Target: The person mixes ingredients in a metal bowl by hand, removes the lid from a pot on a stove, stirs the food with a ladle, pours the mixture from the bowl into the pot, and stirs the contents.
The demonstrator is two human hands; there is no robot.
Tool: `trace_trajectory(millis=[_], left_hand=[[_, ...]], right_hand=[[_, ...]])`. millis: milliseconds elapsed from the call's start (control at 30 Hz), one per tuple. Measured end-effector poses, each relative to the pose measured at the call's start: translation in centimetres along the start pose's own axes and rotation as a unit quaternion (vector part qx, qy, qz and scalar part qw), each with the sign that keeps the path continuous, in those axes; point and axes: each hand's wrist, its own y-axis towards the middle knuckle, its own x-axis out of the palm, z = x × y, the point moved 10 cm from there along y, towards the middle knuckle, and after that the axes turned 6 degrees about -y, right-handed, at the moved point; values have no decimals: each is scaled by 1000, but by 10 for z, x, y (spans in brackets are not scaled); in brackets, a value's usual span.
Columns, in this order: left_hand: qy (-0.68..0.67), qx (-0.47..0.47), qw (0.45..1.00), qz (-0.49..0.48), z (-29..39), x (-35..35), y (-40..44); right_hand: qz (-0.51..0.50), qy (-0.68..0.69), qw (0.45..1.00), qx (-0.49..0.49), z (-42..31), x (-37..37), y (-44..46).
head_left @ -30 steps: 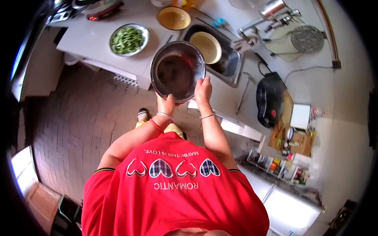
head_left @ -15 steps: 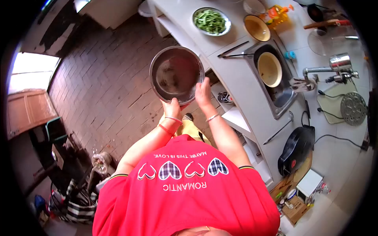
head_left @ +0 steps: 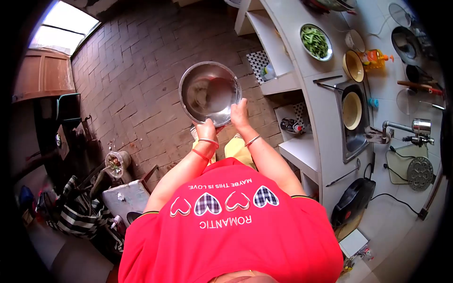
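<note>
A round metal basin (head_left: 194,89) is held out in front of my body above the brick floor, its open side facing up. My left hand (head_left: 206,128) is closed on its near rim. On the rim's right side, my right hand (head_left: 239,114) is closed too. The inside of the basin shines; whether a little water lies in it I cannot tell. My fingertips beneath the basin are hidden.
To the right runs a white counter (head_left: 325,137) with open shelves below. It carries a plate of cut green vegetables (head_left: 315,41), a sink (head_left: 351,152) with a cream basin (head_left: 352,111), a yellow bowl (head_left: 353,66) and a black electric pan (head_left: 351,203). A stool-like board (head_left: 125,200) stands at left.
The view has swung so the counter and sink sit farther right and lower. I stand farther from the counter, both hands still on the basin, whose inside looks brighter.
</note>
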Motion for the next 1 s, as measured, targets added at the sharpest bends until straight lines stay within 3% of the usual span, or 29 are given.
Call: trace_trajectory(millis=[67, 100, 133, 167, 300, 433, 533, 633, 700, 800, 867, 900, 1000], left_hand=[[1, -21, 1000, -19, 17, -13, 6], [-3, -40, 999, -28, 31, -17, 2], [-5, -60, 998, -34, 44, -22, -4], [3, -15, 999, -36, 65, -23, -9], [0, -61, 996, -72, 98, -45, 4], [-15, -73, 997, 20, 127, -81, 25], [22, -4, 995, 96, 154, -95, 31], [-47, 28, 996, 65, 154, -112, 61], [-48, 6, 997, 61, 156, -112, 63], [-55, -8, 997, 60, 160, -107, 68], [-61, -10, 997, 52, 161, -106, 72], [-60, -8, 997, 41, 163, -103, 72], [-53, -20, 998, 19, 163, -102, 76]], right_hand=[[-61, -65, 995, -36, -25, 17, 24], [-71, 1, 985, -159, -60, 21, 32], [-99, -65, 971, -206, -80, 35, 42], [-130, -126, 958, -224, -83, 56, 55], [-177, -239, 921, -251, -114, 122, 72], [-111, -139, 957, -227, -136, 136, 37], [-60, -67, 977, -193, -142, 141, 0], [-67, -12, 996, -61, -140, 150, -20], [-136, 55, 989, 17, -123, 169, -24], [-109, -29, 990, -89, -183, 144, -28], [65, -213, 917, -331, -236, 120, -42], [-23, -260, 914, -310, -226, 139, -28], [-69, -445, 812, -373, -226, 183, -2]])
